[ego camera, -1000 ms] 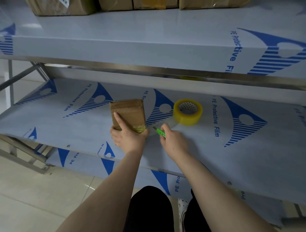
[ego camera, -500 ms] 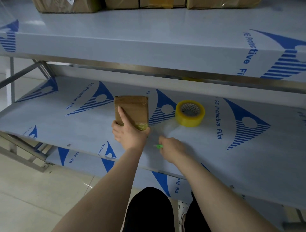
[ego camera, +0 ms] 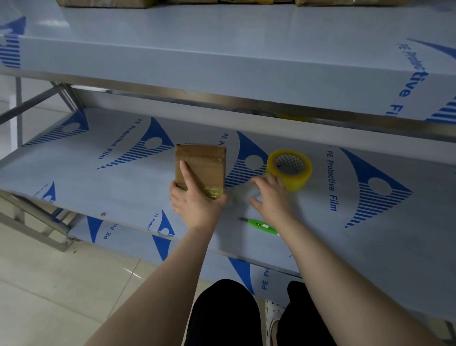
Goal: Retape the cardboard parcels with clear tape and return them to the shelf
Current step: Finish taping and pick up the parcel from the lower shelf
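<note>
A small brown cardboard parcel (ego camera: 204, 163) lies on the middle shelf (ego camera: 98, 187), with yellowish tape bunched at its near right corner. My left hand (ego camera: 195, 205) grips its near end, the index finger lying straight along the top. A strip of clear tape (ego camera: 238, 192) runs from that corner towards the yellow-tinted tape roll (ego camera: 296, 173) standing to the right. My right hand (ego camera: 271, 197) is over this strip just in front of the roll, fingers spread. A green cutter (ego camera: 261, 225) lies on the shelf beside my right wrist.
The upper shelf (ego camera: 222, 49) overhangs the work area, its steel front edge just above the parcel and roll. Several cardboard parcels (ego camera: 98, 3) sit along its back. A lower shelf (ego camera: 128, 234) and steel frame legs (ego camera: 37, 98) are at the left, above the tiled floor.
My right hand has let go of the green cutter, which now lies on the shelf, and moved forward onto the tape strip by the roll. My left hand has stayed on the parcel.
</note>
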